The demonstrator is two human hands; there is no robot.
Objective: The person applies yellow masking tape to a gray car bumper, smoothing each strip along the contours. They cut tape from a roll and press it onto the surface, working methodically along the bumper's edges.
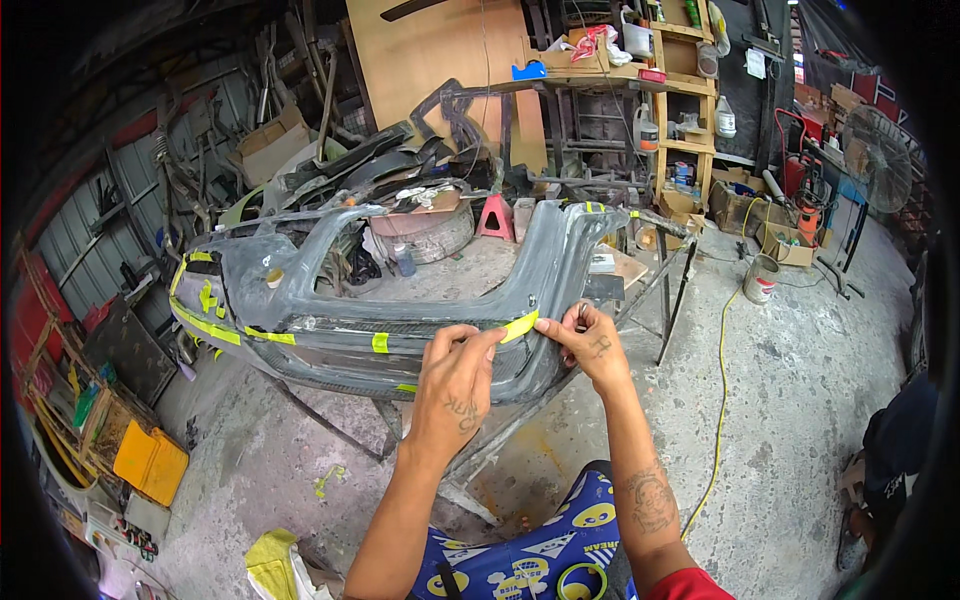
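Observation:
A grey car bumper (410, 318) with dark carbon-patterned stretches lies across a metal stand in front of me. Between my hands a short strip of yellow-green masking tape (520, 326) rests against its right part. My left hand (456, 390) has its fingertips and thumb on the strip's left end. At the other end, my right hand (593, 345) pinches the tape between thumb and finger, its remaining fingers curled. More pieces of the same tape (380, 343) are stuck along the bumper, mostly at its left end. A tape roll (582, 582) sits by my lap.
The metal stand's legs (664, 310) reach the concrete floor. A yellow cable (722, 410) runs along the floor to the right, near a paint can (761, 280). Car parts (400, 165) are piled behind the bumper. A person (900, 450) is at the right edge.

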